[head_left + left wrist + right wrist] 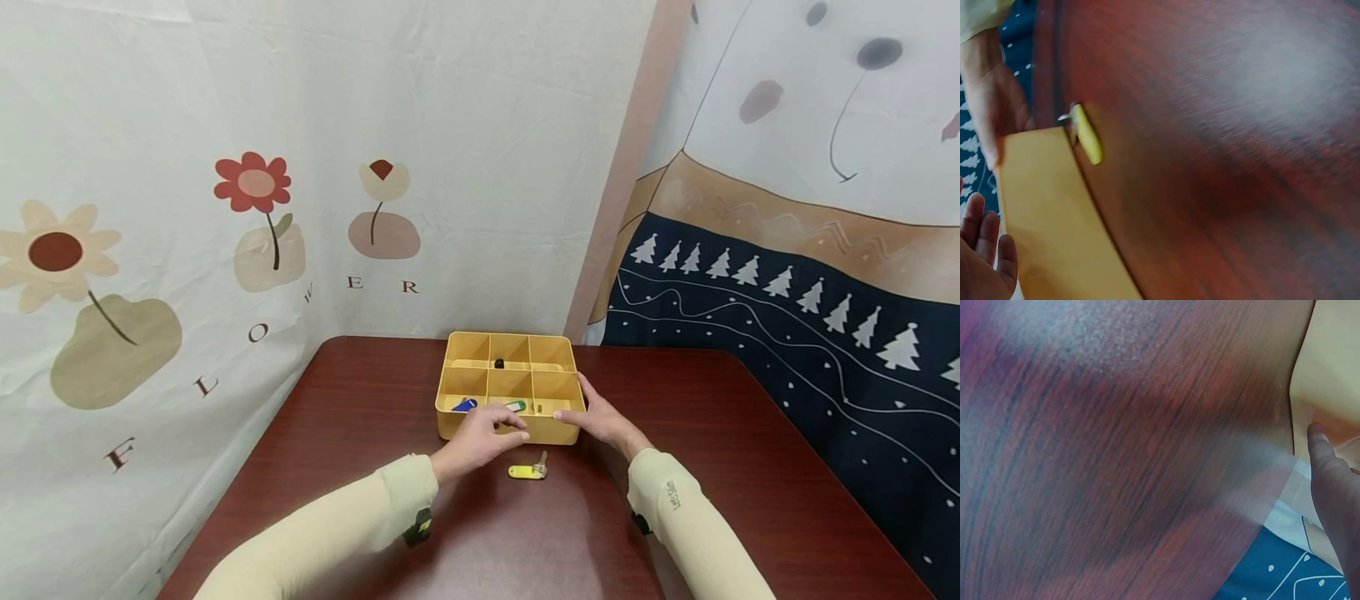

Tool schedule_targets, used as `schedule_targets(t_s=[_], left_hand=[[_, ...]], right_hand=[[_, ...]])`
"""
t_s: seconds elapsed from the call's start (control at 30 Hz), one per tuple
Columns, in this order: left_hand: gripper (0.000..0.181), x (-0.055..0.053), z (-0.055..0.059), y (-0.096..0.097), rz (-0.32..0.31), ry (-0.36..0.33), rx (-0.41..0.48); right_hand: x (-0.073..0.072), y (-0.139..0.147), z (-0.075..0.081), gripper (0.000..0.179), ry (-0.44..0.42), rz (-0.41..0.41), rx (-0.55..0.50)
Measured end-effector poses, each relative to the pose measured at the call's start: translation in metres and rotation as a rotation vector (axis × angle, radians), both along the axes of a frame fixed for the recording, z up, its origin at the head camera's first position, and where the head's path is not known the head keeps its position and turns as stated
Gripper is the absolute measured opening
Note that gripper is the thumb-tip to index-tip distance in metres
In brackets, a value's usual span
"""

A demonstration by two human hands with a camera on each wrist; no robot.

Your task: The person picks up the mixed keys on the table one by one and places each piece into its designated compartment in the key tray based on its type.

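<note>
A yellow divided storage box (pixel 510 429) stands on the table. My right hand (pixel 603 417) grips its front right corner, thumb at the front wall and fingers along the side. My left hand (pixel 483 437) hovers at the front wall, fingers loosely bent with nothing visible between them. Beyond it, a green key tag (pixel 515 406) lies in the front middle compartment and a blue key tag (pixel 465 405) in the front left one. A small black item (pixel 499 363) sits in the back middle compartment. On the table before the box lies a yellow key tag (pixel 527 472) with a key (pixel 542 461).
The dark red wooden table (pixel 360 400) runs out to both sides of the box. Behind it hangs a pale cloth with flowers (pixel 480 167); a navy cloth with white trees (pixel 795 325) hangs at the right.
</note>
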State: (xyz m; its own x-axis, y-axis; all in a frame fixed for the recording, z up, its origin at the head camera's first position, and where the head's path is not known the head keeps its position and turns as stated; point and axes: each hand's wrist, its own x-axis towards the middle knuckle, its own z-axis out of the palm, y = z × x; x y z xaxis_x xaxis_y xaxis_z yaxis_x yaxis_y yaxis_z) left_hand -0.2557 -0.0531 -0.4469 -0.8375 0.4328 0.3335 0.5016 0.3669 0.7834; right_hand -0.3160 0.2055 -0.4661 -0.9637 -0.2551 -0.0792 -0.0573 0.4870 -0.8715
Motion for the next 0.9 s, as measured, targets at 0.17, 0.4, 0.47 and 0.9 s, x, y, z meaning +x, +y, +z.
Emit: schedule_targets(t_s=[0.17,0.4,0.47,0.9], left_hand=[[0.014,0.002,-0.013,0.005,-0.020,0.002,-0.050],[0.010,0.005,-0.029,0.014,-0.056,0.093,-0.138],[0.010,0.006,-0.032,0.016,-0.057,0.112,-0.174],[0.008,0.002,-0.041,0.026,-0.016,0.127,-0.319]], right_hand=[[0.000,0.000,-0.001,0.103,-0.002,0.005,-0.021],[-0.001,0.001,-0.002,0.102,0.004,0.015,-0.035],[0.000,0.001,-0.001,0.101,0.007,0.016,-0.025],[0.002,0.001,0.000,0.099,0.018,0.017,-0.022]])
